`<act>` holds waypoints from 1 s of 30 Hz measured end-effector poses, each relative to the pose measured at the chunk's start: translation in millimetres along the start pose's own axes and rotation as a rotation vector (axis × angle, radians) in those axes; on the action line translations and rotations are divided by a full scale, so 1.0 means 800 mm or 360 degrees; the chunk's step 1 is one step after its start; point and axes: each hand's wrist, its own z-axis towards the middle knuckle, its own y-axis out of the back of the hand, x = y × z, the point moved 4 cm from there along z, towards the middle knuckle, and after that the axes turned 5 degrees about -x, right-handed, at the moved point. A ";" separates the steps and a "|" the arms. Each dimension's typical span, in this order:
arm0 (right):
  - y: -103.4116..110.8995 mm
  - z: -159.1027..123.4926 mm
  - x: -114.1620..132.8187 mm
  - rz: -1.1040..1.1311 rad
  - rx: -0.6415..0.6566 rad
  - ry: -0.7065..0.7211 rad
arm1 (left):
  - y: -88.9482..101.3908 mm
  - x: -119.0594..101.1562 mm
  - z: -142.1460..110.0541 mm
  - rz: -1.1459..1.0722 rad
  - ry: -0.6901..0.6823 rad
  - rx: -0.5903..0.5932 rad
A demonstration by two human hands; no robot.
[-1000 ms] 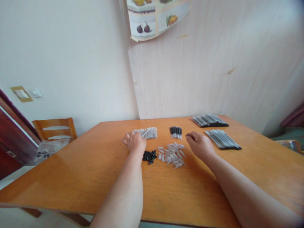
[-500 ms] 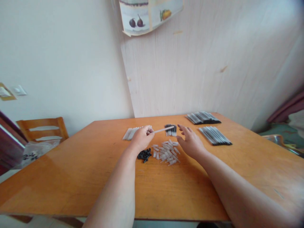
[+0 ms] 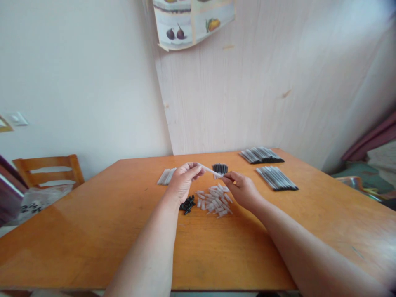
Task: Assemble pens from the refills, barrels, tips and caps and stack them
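Observation:
A thin, translucent white pen barrel (image 3: 210,170) is held between my two hands above the table, tilted down to the right. My left hand (image 3: 185,178) pinches its left end between thumb and fingers. At the right end, the fingers of my right hand (image 3: 240,186) are closed on the barrel. Below lies a loose heap of small white pen tips (image 3: 216,201). Small black plugs (image 3: 187,204) are piled beside my left wrist, which partly hides them. More white barrels (image 3: 166,176) lie in a row behind my left hand. A bunch of short black rods (image 3: 220,168) lies beyond the held barrel.
Two rows of clear barrels with black ends lie on the right of the wooden table (image 3: 93,231): a far row (image 3: 261,154) and a nearer row (image 3: 276,178). A wooden chair (image 3: 46,169) with a plastic bag (image 3: 43,198) stands at the left. Behind the table is a wall.
My right hand, open and apart before, has closed on the barrel's right end. The barrel's tilt has changed so that this end is now lower. The view has shifted slightly.

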 end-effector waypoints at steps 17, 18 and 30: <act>0.006 0.007 -0.064 0.0010 -0.0256 -0.0608 | 0.013 0.013 0.009 -0.0258 0.0103 -0.0467; 0.008 0.008 -0.065 -0.0011 -0.0238 -0.0654 | 0.014 0.014 0.010 -0.0276 0.0126 -0.0498; -0.018 0.043 -0.087 -0.0197 0.0085 -0.0938 | 0.018 0.022 0.013 -0.0275 0.0290 -0.0609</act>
